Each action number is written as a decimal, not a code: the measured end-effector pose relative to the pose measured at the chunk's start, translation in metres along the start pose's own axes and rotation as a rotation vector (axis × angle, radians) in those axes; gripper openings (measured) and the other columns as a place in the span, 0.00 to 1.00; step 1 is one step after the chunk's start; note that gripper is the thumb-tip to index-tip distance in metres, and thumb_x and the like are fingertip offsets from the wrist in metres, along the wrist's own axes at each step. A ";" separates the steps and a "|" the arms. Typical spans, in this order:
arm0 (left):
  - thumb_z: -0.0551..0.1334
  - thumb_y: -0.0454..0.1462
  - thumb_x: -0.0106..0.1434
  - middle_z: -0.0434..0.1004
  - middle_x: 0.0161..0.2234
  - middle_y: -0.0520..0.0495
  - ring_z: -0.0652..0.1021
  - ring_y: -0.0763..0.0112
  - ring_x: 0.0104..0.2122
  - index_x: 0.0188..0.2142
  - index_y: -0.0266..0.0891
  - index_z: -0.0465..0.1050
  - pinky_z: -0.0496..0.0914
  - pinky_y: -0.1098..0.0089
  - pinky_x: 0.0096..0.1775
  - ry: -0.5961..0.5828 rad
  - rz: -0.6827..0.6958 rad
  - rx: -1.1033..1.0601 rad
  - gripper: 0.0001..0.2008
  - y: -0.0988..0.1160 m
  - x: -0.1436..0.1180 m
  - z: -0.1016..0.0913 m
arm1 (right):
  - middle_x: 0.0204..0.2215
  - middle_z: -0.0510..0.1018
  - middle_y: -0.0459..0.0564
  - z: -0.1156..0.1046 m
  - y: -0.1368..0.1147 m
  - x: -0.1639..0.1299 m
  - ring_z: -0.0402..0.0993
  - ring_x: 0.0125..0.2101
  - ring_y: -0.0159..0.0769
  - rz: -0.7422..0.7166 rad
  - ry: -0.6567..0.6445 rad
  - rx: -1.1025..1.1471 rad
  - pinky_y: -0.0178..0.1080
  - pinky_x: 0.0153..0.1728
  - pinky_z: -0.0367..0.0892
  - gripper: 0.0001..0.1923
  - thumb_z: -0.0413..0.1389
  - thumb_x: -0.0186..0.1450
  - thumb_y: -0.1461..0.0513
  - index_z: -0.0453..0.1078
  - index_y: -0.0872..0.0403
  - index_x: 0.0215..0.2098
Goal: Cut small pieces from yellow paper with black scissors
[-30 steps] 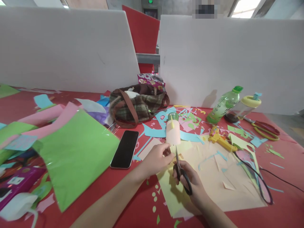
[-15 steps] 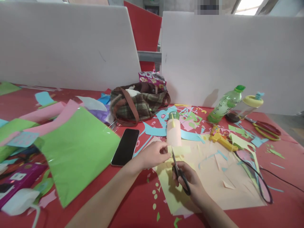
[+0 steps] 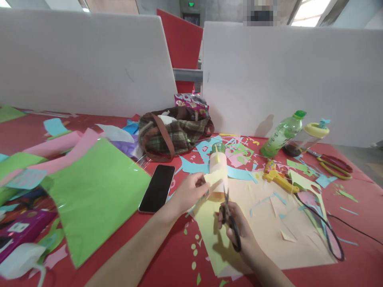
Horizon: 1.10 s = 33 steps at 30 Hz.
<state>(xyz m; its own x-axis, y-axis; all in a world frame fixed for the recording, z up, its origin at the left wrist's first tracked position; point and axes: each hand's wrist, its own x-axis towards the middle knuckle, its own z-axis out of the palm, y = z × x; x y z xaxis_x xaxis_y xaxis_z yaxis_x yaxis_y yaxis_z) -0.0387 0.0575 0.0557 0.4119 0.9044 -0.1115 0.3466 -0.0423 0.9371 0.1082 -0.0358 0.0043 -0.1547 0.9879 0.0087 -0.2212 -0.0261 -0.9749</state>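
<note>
My left hand pinches the upper edge of a pale yellow paper sheet and lifts it off the red table. My right hand grips black scissors, blades pointing up at the lifted paper edge. Just behind the hands stands a pale pink paper tube with a green top. A large cream sheet lies under and to the right of the yellow paper.
A black phone lies left of my hands, beside a large green sheet. A plaid bag sits behind. At right: yellow glue gun with black cord, green bottle, yellow-lidded jar, red-and-yellow scissors. Paper scraps litter the table.
My left hand has raised the yellow paper's edge up from the table. The scissors have tilted more upright and their blades now meet the lifted edge.
</note>
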 end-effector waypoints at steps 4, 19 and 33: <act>0.50 0.35 0.51 0.62 0.20 0.54 0.65 0.75 0.21 0.21 0.37 0.60 0.57 0.77 0.22 -0.174 0.058 0.239 0.05 -0.001 -0.004 0.001 | 0.31 0.62 0.47 -0.008 0.003 0.001 0.61 0.35 0.39 -0.184 0.230 -0.174 0.43 0.37 0.56 0.21 0.55 0.53 0.54 0.54 0.47 0.42; 0.52 0.29 0.42 0.61 0.15 0.54 0.62 0.75 0.16 0.15 0.39 0.54 0.53 0.75 0.18 -0.541 0.171 0.489 0.06 0.006 -0.016 0.013 | 0.26 0.62 0.42 -0.008 0.003 0.003 0.62 0.27 0.33 -0.013 0.147 -0.277 0.34 0.28 0.59 0.16 0.56 0.49 0.69 0.56 0.51 0.32; 0.50 0.31 0.49 0.57 0.15 0.55 0.60 0.76 0.16 0.18 0.39 0.57 0.50 0.75 0.18 -0.424 0.201 0.424 0.05 0.007 -0.015 0.018 | 0.23 0.61 0.40 -0.006 -0.003 0.005 0.60 0.23 0.29 0.088 0.329 -0.111 0.30 0.22 0.57 0.15 0.57 0.49 0.67 0.56 0.50 0.31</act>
<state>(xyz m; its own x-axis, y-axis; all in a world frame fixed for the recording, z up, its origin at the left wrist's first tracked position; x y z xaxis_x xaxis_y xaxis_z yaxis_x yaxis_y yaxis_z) -0.0272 0.0360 0.0584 0.7715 0.6183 -0.1497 0.4958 -0.4369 0.7505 0.1139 -0.0301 0.0057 0.1542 0.9793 -0.1309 -0.1121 -0.1143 -0.9871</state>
